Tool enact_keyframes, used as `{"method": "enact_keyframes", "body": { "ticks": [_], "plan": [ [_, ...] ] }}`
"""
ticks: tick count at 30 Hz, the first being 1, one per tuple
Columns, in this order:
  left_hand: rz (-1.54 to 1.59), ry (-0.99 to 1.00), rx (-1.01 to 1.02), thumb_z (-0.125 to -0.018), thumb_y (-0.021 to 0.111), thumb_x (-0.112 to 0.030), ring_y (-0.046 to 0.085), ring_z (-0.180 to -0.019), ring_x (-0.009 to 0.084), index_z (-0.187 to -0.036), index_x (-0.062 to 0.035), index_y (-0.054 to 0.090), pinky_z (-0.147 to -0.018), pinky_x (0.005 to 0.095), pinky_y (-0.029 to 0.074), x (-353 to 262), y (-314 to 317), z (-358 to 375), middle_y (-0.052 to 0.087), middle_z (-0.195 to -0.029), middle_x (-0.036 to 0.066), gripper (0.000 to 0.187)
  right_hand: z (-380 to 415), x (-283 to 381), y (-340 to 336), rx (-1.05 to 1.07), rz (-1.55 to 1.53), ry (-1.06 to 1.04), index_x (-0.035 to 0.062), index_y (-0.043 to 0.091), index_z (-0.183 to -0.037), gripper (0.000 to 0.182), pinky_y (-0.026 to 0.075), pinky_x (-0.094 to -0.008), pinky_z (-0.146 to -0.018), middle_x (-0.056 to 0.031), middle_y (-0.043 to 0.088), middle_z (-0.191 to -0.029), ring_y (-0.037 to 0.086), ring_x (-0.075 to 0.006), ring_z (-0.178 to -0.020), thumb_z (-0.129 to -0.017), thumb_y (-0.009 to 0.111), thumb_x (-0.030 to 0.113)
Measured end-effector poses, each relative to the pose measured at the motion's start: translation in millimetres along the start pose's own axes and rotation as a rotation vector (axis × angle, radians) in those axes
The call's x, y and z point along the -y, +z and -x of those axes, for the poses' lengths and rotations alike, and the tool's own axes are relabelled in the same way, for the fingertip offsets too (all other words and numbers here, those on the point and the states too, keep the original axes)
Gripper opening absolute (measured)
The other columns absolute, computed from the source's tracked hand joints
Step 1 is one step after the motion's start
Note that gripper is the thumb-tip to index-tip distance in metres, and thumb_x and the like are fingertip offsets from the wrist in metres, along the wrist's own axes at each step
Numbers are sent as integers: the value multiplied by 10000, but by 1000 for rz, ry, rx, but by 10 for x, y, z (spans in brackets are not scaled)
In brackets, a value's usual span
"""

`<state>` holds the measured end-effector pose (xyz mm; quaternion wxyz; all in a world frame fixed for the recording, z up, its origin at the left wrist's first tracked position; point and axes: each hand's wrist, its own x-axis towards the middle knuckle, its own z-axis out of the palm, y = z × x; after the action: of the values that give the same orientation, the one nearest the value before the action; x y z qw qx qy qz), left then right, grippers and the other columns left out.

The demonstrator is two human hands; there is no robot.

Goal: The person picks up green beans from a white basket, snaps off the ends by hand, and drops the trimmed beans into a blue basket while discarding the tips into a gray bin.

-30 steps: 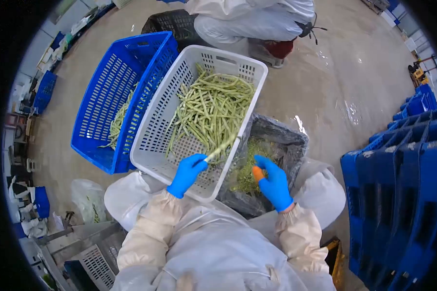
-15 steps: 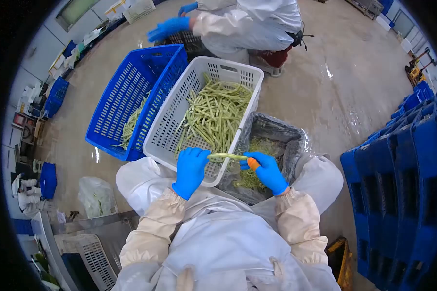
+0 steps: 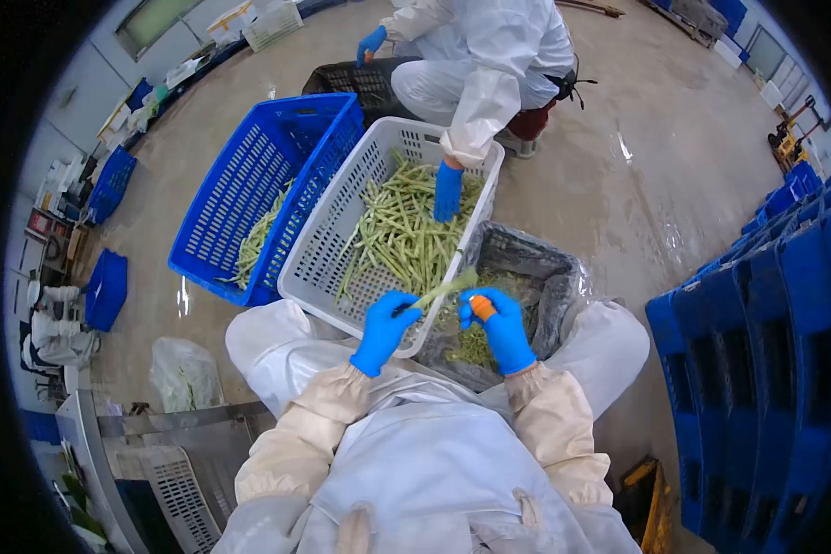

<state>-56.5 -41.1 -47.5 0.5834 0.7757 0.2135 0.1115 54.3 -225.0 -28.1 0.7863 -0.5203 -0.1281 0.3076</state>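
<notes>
My left hand (image 3: 385, 331) pinches the near end of a long pale-green bean (image 3: 445, 290), which slants up to the right and is blurred. Close to its far end is my right hand (image 3: 504, 334), fingers curled in and an orange cover (image 3: 482, 308) on the thumb; whatever those fingers hold, if anything, is hidden. Both hands wear blue gloves. Beyond them stands a white perforated crate (image 3: 323, 268) with a heap of green beans (image 3: 402, 222). A black-lined bin (image 3: 559, 268) holding green scraps (image 3: 475, 346) sits between my knees.
A blue crate (image 3: 235, 185) with more beans stands left of the white one. Opposite me sits a co-worker in white (image 3: 517, 46), one gloved hand (image 3: 447, 194) on the beans. A dark crate (image 3: 365, 88) is beside them. Blue pallets (image 3: 757, 360) rise at my right.
The bean has gone from level to slanting, its far end now raised. My left hand has moved slightly right and down. The co-worker's hand has come down into the white crate.
</notes>
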Motion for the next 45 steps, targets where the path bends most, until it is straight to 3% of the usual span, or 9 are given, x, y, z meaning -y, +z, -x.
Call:
{"method": "enact_keyframes", "body": {
  "ticks": [8, 10, 17, 25, 32, 35, 37, 40, 45],
  "plan": [
    [1185, -242, 185, -893, 541, -136, 578, -869, 182, -1155, -34, 512, -830, 370, 486, -317, 198, -405, 588, -970, 65, 283, 50, -288, -193, 5, 1144, 83, -24, 584, -1007, 183, 483, -300, -689, -62, 625, -811, 593, -167, -718, -856, 534, 68],
    [1138, -229, 210, -895, 540, -141, 578, -909, 187, -1144, -41, 521, -839, 374, 482, -386, 260, -448, 590, -999, 71, 269, 46, -276, -83, 27, 324, -150, -13, 570, -1062, 220, 480, -312, -766, -64, 632, -889, 602, -169, -816, -855, 538, 56],
    [956, -241, 99, -911, 518, -161, 581, -873, 138, -1134, -43, 541, -746, 287, 483, -410, 358, -431, 601, -983, 51, 253, 60, -166, -89, 165, 184, 55, 1, 570, -1051, 196, 473, -303, -782, -61, 628, -919, 595, -154, -845, -878, 527, 81],
    [560, -180, 20, -872, 555, -130, 579, -829, 113, -1065, -32, 599, -712, 260, 472, -458, 435, -341, 613, -957, 48, 221, 80, -277, -11, 19, 1152, -409, 18, 551, -781, 137, 436, -411, -576, -173, 555, -734, 567, -317, -647, -788, 575, 152],
    [0, 119, 110, -822, 572, -53, 571, -796, 164, -1023, 24, 603, -699, 283, 451, -132, 473, -294, 588, -848, 73, 218, 116, -484, 147, 281, 1330, -564, 41, 518, -732, 124, 398, -468, -545, -173, 543, -705, 535, -369, -631, -728, 584, 146],
    [-59, 223, 185, -822, 582, -71, 558, -747, 223, -1021, 1, 607, -675, 316, 443, -26, 362, -283, 559, -811, 110, 212, 69, -444, 161, 305, 1167, -554, 41, 545, -768, 96, 409, -417, -536, -171, 542, -690, 540, -329, -602, -737, 595, 118],
    [-297, 453, 206, -823, 590, -83, 548, -746, 268, -1024, -19, 610, -678, 329, 444, 204, 127, -284, 557, -836, 122, 211, -15, -381, 61, -148, 779, -409, 36, 575, -825, 71, 399, -320, -523, -95, 541, -657, 515, -198, -561, -774, 587, 85],
    [-283, 194, 76, -845, 576, -132, 566, -838, 242, -1008, -30, 611, -742, 331, 447, 270, -633, -319, 584, -908, 107, 195, -178, -235, -421, -486, 491, -225, 41, 591, -852, 80, 353, -235, -515, 46, 483, -679, 414, -55, -600, -863, 537, 98],
    [-291, 21, -512, -838, 577, -143, 570, -903, 228, -1141, -1, 562, -812, 339, 441, -31, -2336, -724, 613, -976, 128, 335, -159, -350, -661, -419, 1302, -273, 38, 583, -811, 157, 443, -411, -516, -194, 597, -716, 597, -325, -606, -844, 562, 190]
  ]
}}
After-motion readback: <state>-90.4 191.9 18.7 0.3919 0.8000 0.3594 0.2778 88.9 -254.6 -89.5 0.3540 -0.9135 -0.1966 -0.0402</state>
